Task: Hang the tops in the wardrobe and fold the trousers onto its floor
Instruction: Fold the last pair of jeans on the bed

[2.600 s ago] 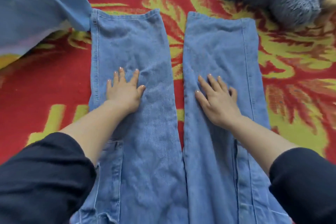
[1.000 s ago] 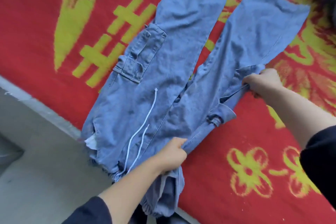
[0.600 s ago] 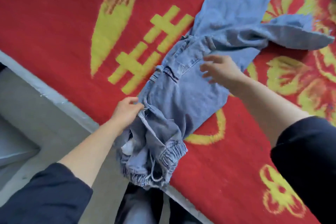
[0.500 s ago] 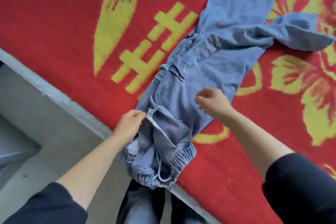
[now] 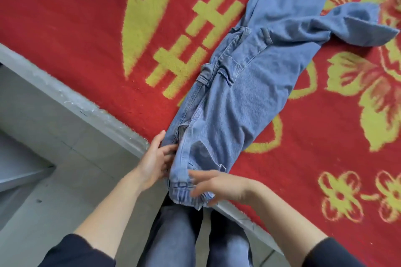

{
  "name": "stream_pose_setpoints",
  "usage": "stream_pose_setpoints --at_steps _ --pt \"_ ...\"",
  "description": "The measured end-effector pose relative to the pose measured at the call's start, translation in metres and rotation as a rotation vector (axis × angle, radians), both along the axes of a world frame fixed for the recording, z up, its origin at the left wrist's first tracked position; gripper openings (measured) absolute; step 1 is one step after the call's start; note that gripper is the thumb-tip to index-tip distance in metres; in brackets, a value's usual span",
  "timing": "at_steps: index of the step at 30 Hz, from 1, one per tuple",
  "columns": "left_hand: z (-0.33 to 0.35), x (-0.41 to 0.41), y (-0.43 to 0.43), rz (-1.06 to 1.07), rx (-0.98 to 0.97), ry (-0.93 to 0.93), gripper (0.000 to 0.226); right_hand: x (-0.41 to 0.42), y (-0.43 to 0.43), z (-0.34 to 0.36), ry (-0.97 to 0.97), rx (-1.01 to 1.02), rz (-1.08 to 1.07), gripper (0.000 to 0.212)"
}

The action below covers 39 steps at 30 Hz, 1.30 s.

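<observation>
Looking down through the head camera, I see the trousers (image 5: pixel 238 104) lying doubled lengthwise on the red blanket (image 5: pixel 86 28). Their elastic waistband (image 5: pixel 184 188) sits at the blanket's near edge, just above the legs (image 5: pixel 180 234). I have the left hand (image 5: pixel 156 158) flat, fingers straight, touching the denim's left edge near the waist. The right hand (image 5: pixel 217 184), blurred, lies with fingers extended across the waistband. One leg end (image 5: pixel 358 26) flops off to the right. At left I see grey floor (image 5: pixel 43 169).

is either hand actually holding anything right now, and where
No firm grip shows: left hand touches the jeans beside the waistband, right hand lies straight-fingered across the waistband, blurred.
</observation>
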State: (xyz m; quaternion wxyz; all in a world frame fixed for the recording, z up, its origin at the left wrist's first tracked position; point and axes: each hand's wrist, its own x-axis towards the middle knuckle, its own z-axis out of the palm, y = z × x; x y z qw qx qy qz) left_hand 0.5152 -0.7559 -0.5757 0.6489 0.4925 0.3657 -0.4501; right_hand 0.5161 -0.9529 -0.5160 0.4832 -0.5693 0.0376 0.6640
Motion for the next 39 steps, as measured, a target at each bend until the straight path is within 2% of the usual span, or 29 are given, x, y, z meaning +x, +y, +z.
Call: stream_pose_setpoints --at_steps 3,4,5,6,7,8,10,12,15,18,20,22,25,26,27,29,30,31,34,37,39 --pt "0.004 -0.006 0.008 -0.201 0.017 -0.117 0.064 -0.017 0.007 -0.012 -0.015 0.127 -0.006 0.08" --pt "0.006 -0.008 0.007 -0.3 0.037 -0.176 0.058 -0.023 0.006 -0.016 -0.021 0.138 -0.075 0.083" --pt "0.005 -0.008 0.004 -0.382 0.092 -0.226 0.042 -0.029 0.002 -0.022 -0.049 0.105 -0.181 0.082" --pt "0.008 -0.007 0.0 -0.433 0.165 -0.267 0.015 -0.036 -0.002 -0.026 -0.114 0.016 -0.287 0.075" --pt "0.01 -0.004 -0.003 -0.461 0.22 -0.296 0.013 -0.042 -0.007 -0.031 -0.228 -0.136 -0.347 0.064" --pt "0.01 0.0 -0.005 -0.469 0.268 -0.301 0.029 -0.049 -0.015 -0.037 -0.384 -0.313 -0.333 0.051" --pt "0.007 0.006 -0.007 -0.382 0.264 -0.237 0.026 -0.064 -0.031 -0.044 -0.585 -0.504 -0.119 0.032" --pt "0.008 0.009 -0.009 -0.314 0.172 -0.173 0.014 -0.079 -0.041 -0.052 -0.552 -0.507 0.019 0.035" --pt "0.008 0.008 -0.01 -0.301 0.108 -0.148 0.012 -0.094 -0.038 -0.062 -0.512 -0.484 -0.116 0.039" --pt "0.006 0.003 -0.012 -0.258 0.138 -0.147 0.011 -0.103 -0.027 -0.068 -0.562 -0.501 -0.175 0.016" --pt "0.009 -0.001 -0.014 -0.223 0.157 -0.145 0.003 -0.114 -0.019 -0.067 -0.638 -0.579 -0.171 0.033" --pt "0.013 -0.006 -0.013 -0.135 0.11 -0.147 0.009 -0.133 -0.01 -0.06 -0.761 -0.684 -0.179 0.041" --pt "0.016 -0.013 -0.006 0.015 -0.054 -0.135 0.028 -0.177 -0.007 -0.056 -0.929 -0.68 -0.199 0.029" --pt "0.013 -0.019 -0.004 0.016 -0.025 -0.151 0.025 -0.19 -0.007 -0.055 -0.935 -0.67 -0.136 0.028" --pt "0.01 -0.025 -0.003 -0.037 0.103 -0.178 0.021 -0.2 -0.008 -0.055 -0.894 -0.649 -0.055 0.028" --pt "-0.002 -0.042 0.001 -0.217 0.486 -0.226 0.016 -0.209 -0.015 -0.059 -0.711 -0.589 0.083 0.027" --pt "-0.008 -0.05 0.002 -0.285 0.586 -0.234 0.011 -0.208 -0.019 -0.062 -0.649 -0.582 0.073 0.022" --pt "-0.013 -0.057 0.001 -0.323 0.607 -0.243 0.009 -0.202 -0.023 -0.065 -0.629 -0.597 -0.006 0.017" --pt "-0.02 -0.064 0.001 -0.295 0.496 -0.334 0.01 -0.167 -0.033 -0.069 -0.672 -0.687 -0.315 0.013" --pt "-0.02 -0.069 0.012 -0.167 0.337 -0.282 0.012 -0.128 -0.033 -0.068 -0.768 -0.68 -0.411 0.012" --pt "-0.025 -0.076 0.022 -0.155 0.563 -0.324 0.01 -0.109 -0.033 -0.066 -0.807 -0.671 -0.42 0.015"
